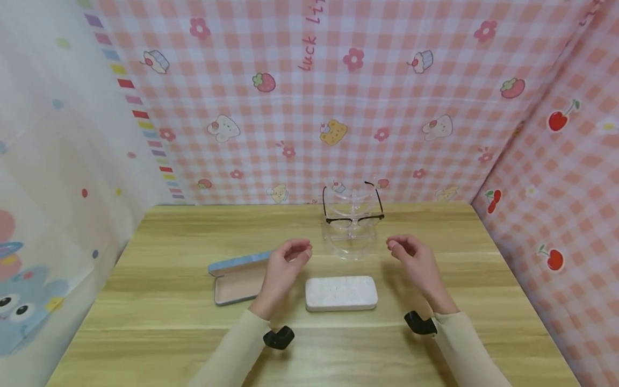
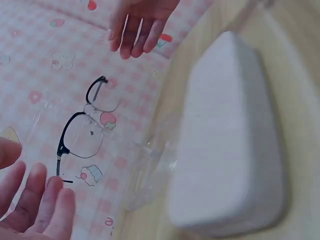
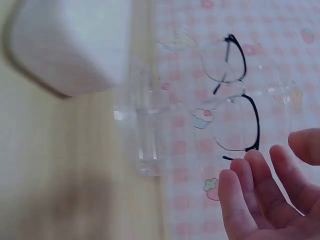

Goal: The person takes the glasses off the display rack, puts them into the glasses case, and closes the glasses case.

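Apparently a pause in reach, both hands empty. Landmark: the white case [image 1: 341,293], lying flat on the table [image 1: 338,357], lid seemingly down.

Left of the white case: blue spectacle case [image 1: 237,287], lid raised toward the back, pale lining bare where visible; its right end is hidden by the arm. Between that and the white case, a little farther back: left hand [image 1: 284,267], fingers loosely bent, nothing in them, thumb near the fingertips. Black wrist device [image 1: 279,338] near the white case's front left.

Directly behind the white case: clear stand [image 1: 352,250], several curved tiers. Upper part carries the glasses [image 1: 354,221], dark browline, front toward the wearer of the camera, temples unfolded and running back. Neither hand touches them in the head view.

Right of the white case and farther back: right hand [image 1: 417,262], a near mirror of the left, fingers relaxed and grasping nothing. Second wrist device [image 1: 420,323] right of the white case, slightly nearer.

Judgement: step in hand looks like squaring up to the glasses, no contact made. A move onto them would call for both hands rising past the white case, light fingertips at each temple, an even lift clear of the stand.
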`<action>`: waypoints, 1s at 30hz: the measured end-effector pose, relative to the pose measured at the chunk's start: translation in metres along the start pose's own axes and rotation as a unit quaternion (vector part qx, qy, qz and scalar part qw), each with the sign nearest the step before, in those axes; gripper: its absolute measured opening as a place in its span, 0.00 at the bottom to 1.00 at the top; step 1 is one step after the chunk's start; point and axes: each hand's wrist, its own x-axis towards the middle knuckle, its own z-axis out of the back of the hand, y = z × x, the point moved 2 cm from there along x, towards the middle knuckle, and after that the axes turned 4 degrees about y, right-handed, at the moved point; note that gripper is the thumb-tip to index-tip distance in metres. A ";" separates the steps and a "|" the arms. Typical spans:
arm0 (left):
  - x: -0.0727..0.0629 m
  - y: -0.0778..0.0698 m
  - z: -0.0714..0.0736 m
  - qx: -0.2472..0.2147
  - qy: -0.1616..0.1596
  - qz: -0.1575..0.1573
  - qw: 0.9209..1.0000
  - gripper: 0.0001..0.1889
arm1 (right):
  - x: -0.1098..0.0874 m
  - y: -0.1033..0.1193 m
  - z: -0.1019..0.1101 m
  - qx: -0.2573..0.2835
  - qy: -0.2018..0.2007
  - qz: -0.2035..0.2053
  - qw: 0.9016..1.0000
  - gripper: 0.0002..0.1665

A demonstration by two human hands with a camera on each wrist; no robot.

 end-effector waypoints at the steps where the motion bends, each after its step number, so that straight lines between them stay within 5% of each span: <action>1: 0.006 -0.003 -0.002 -0.015 -0.009 0.005 1.000 0.14 | 0.005 0.001 0.001 0.010 -0.005 0.001 1.000 0.21; 8: 0.048 -0.011 -0.016 -0.132 -0.040 0.044 0.990 0.16 | 0.036 0.009 0.008 0.008 -0.034 -0.018 0.999 0.29; 15: 0.081 -0.013 -0.028 -0.200 -0.047 0.111 0.972 0.18 | 0.067 0.019 0.010 0.039 -0.005 -0.055 0.998 0.30; 19: 0.091 -0.011 -0.030 -0.219 -0.051 0.134 0.965 0.18 | 0.081 0.019 0.007 0.075 0.005 -0.070 0.995 0.29; 30: 0.099 -0.008 -0.038 -0.222 -0.057 0.138 0.963 0.16 | 0.092 0.017 0.003 0.099 0.018 -0.087 0.991 0.26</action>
